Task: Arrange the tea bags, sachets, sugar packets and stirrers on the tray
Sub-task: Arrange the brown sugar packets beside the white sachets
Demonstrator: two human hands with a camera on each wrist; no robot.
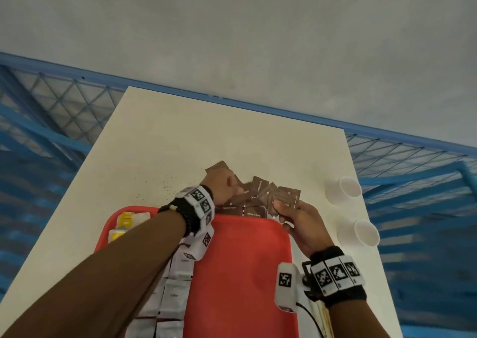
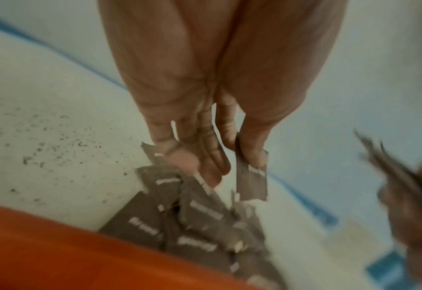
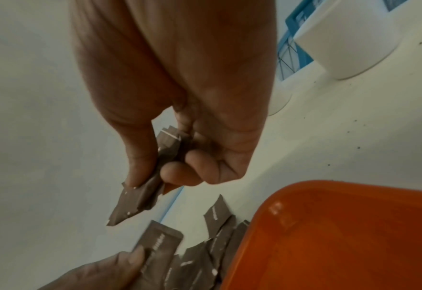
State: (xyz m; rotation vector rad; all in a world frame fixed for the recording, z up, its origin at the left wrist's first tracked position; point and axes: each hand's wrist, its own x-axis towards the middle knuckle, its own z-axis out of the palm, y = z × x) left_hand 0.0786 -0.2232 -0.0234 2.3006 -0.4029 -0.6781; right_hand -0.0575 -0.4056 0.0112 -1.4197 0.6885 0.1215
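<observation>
A loose pile of brown sugar packets (image 1: 258, 190) (image 2: 192, 215) (image 3: 217, 245) lies on the white table just beyond the far edge of the red tray (image 1: 245, 260) (image 2: 56, 245) (image 3: 341, 235). My left hand (image 1: 232, 186) (image 2: 229, 166) hovers over the pile and pinches one brown packet (image 2: 252, 180) (image 3: 160, 239) under its thumb. My right hand (image 1: 280, 210) (image 3: 155, 172), at the tray's far right corner, grips a small stack of brown packets (image 1: 286, 198) (image 3: 135, 202) between thumb and curled fingers. White sachets (image 1: 175, 286) lie in rows on the tray's left side, partly hidden by my left arm. Yellow tea bags (image 1: 125, 221) sit in its far left corner.
Two white paper cups (image 1: 346, 189) (image 1: 364, 233) stand on the table to the right of the tray; one shows as a white paper cup (image 3: 349, 45) in the right wrist view. Dark specks (image 1: 165, 185) dot the table left of the pile. Blue mesh fencing (image 1: 51, 100) surrounds the table.
</observation>
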